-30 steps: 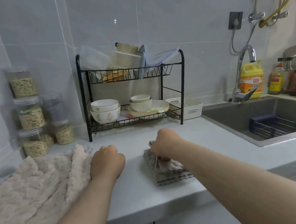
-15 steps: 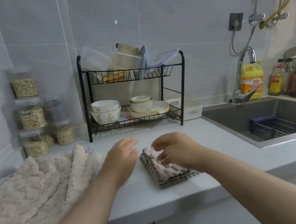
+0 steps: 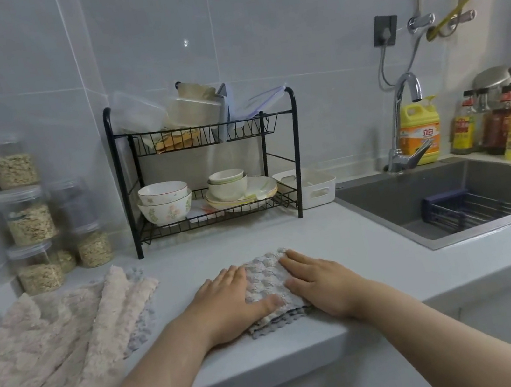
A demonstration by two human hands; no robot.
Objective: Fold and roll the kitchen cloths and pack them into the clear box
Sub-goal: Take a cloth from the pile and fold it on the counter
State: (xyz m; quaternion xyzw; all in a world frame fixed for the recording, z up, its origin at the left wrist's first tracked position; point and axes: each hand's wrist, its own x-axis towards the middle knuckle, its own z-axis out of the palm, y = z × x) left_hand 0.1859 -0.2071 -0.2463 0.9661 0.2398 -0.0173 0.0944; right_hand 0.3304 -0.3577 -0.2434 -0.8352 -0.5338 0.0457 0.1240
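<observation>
At the front edge of the counter (image 3: 339,247), folded grey cloth (image 3: 266,278), left hand (image 3: 227,301) and right hand (image 3: 318,280) flat on its two sides, fingers straight and together, beige cloths (image 3: 47,343) heaped left, stacked clear jars (image 3: 29,222) of grain behind, bowls (image 3: 165,201) and clear box (image 3: 134,115) on the rack (image 3: 294,153).

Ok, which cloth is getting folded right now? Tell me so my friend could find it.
Start at the grey counter left of the sink. Near its front edge lies a small folded cloth, with the left hand and right hand flat on it. It is a grey, bumpy, neat square, unlike the loose beige cloths piled far left.
</observation>
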